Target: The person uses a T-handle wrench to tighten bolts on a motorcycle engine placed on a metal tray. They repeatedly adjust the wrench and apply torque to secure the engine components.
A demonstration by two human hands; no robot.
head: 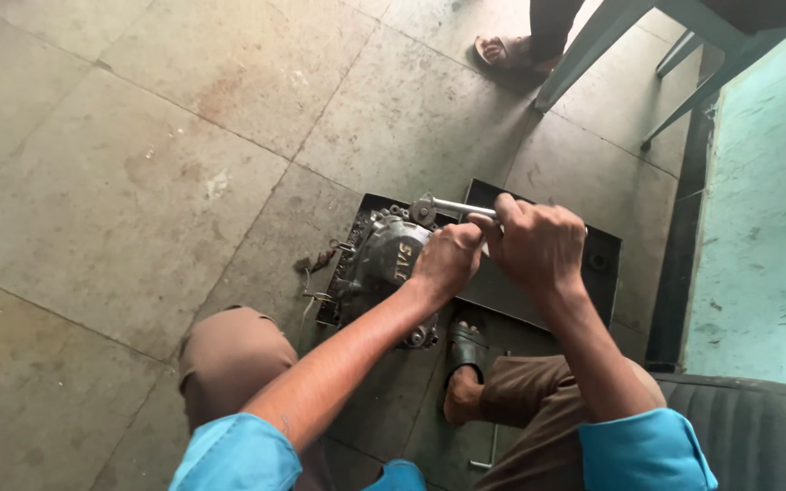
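Floor (120, 182): laid in large grey stone slabs, stained and scuffed, with dark joints between them.
Wall (766, 209): seen at the right, painted pale turquoise, marked and worn.
Furniture: grey metal legs (593, 45) are seen at the top right.
Seat (757, 427): dark ribbed padding at the lower right.
Light: soft, even daylight.

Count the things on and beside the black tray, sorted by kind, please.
Flat black metal tray: 1
Grey cast-metal engine cover: 1
Silver steel wrench: 1
Person's own hands, left hand and right hand: 2
Total: 5
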